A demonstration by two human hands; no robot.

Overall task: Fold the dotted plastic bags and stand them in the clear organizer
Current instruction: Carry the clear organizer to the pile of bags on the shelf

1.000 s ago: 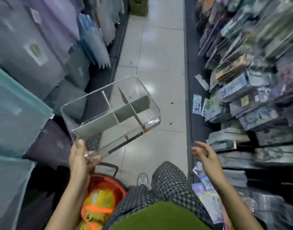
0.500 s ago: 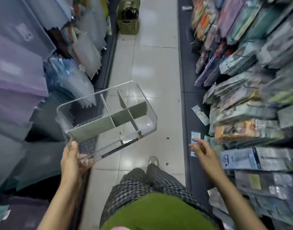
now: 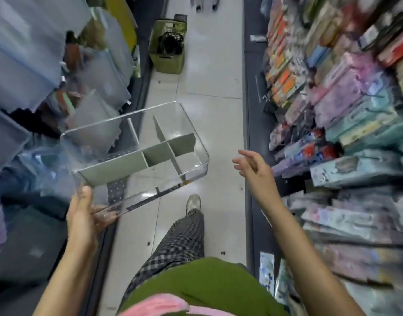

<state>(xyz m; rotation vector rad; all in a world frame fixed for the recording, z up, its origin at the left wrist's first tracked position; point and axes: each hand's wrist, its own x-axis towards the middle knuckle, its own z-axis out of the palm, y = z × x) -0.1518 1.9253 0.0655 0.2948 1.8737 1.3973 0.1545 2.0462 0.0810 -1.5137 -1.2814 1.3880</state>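
- Left hand [image 3: 82,218] grips near corner of clear organizer [image 3: 136,153], held tilted over the aisle floor [image 3: 209,110]; compartments look empty.
- Right hand [image 3: 253,166] open, fingers relaxed, holding nothing, near right shelf [image 3: 346,137].
- Dotted bags: not clearly identifiable, blurred.
- Advice: level organizer, steady it before loading.

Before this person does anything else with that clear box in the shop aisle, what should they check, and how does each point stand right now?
1. Left hand grips the clear organizer at its near corner: ok.
2. Organizer level: not ok, it tilts.
3. Compartments free for bags: ok, nothing in them.
4. Right hand free: ok, open and holding nothing.
5. A dotted bag picked out: cannot tell, the shelves are blurred.
6. Floor ahead: ok up to the green basket.
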